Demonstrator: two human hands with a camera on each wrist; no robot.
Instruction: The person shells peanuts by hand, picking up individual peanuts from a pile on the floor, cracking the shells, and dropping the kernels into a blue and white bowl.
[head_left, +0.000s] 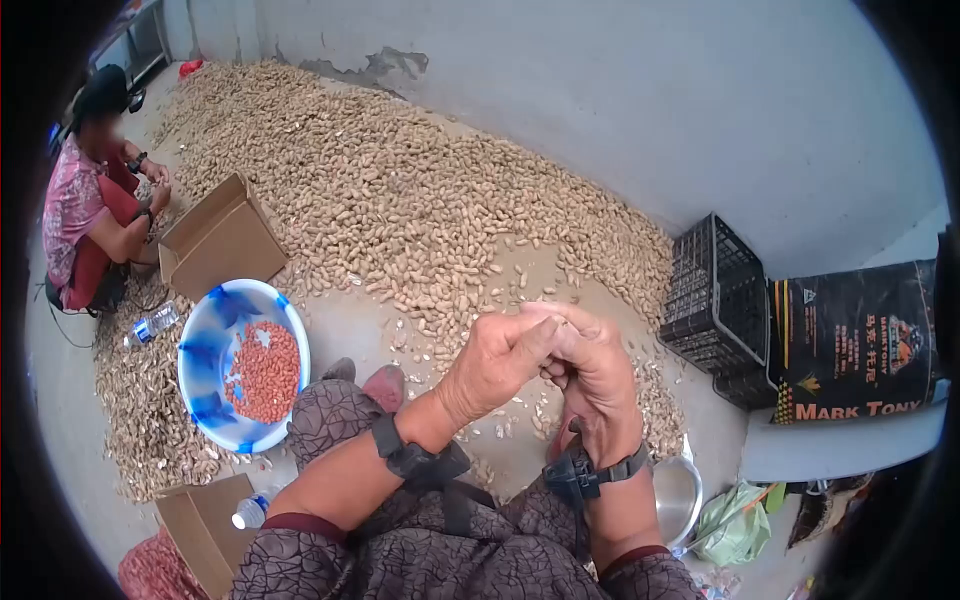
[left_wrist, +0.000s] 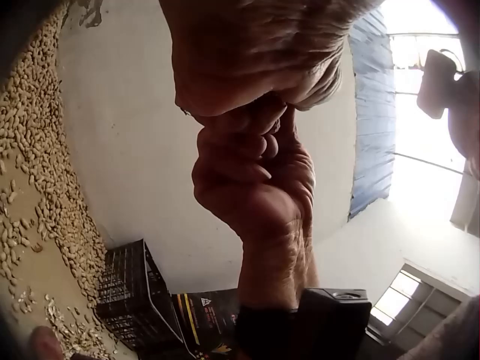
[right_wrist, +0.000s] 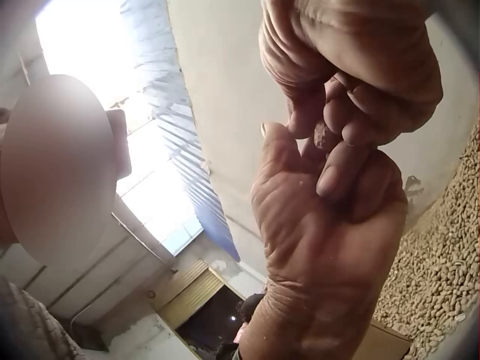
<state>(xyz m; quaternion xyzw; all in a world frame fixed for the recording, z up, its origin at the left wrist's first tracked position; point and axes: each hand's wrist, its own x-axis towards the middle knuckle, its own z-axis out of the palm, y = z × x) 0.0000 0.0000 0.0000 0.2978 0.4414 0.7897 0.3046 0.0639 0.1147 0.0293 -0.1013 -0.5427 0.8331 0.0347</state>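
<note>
The small brown piece (right_wrist: 322,136), a peanut or a kernel, is located at the meeting point of the two sets of fingertips. Fingers cover most of it; its exact form and long axis cannot be determined. The left hand (head_left: 500,360) and the right hand (head_left: 605,375) are curled inward against each other, both pinching at the piece from opposite sides. How the grip is divided between them cannot be told. Neither hand is nearer: the piece lies between them, left of the right palm and right of the left palm.

Beyond the hands, the pile of unshelled peanuts (head_left: 400,190) extends along the base of the wall (head_left: 640,90). The blue-and-white basin (head_left: 213,320) is on the left-hand side, beyond the left forearm, and contains reddish kernels (head_left: 265,375). The left hand is therefore the nearer one to the basin. Scattered shells (head_left: 150,430) lie around the basin's outer side. The black crate (head_left: 690,285) stands on the right-hand side, beyond the right hand. The metal bowl (head_left: 678,498) is beside the right forearm.
</note>
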